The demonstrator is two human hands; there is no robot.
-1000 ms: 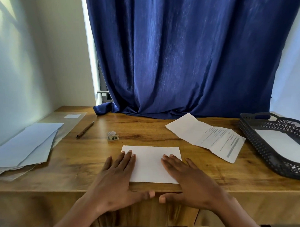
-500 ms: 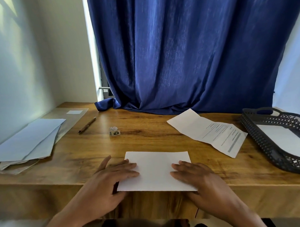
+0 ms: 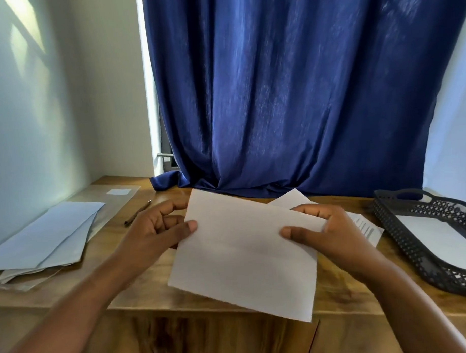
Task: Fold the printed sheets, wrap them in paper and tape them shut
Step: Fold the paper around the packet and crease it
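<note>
Two hands | left hand [image 3: 152, 232] grip clamps folded sheet [image 3: 245, 255] | right hand [image 3: 329, 233] grip clamps same sheet

Two bare forearms enter from bottom edge, no sleeves in view. Left hand [image 3: 154, 232] bare: no ring, watch or glove seen. Right hand [image 3: 331, 231] bare too, same. Wrists plain, no bands. Nails short, unpainted as far as visible. Thumbnails catch light on both hands. Upper arms out of frame; clothing not visible.
</note>
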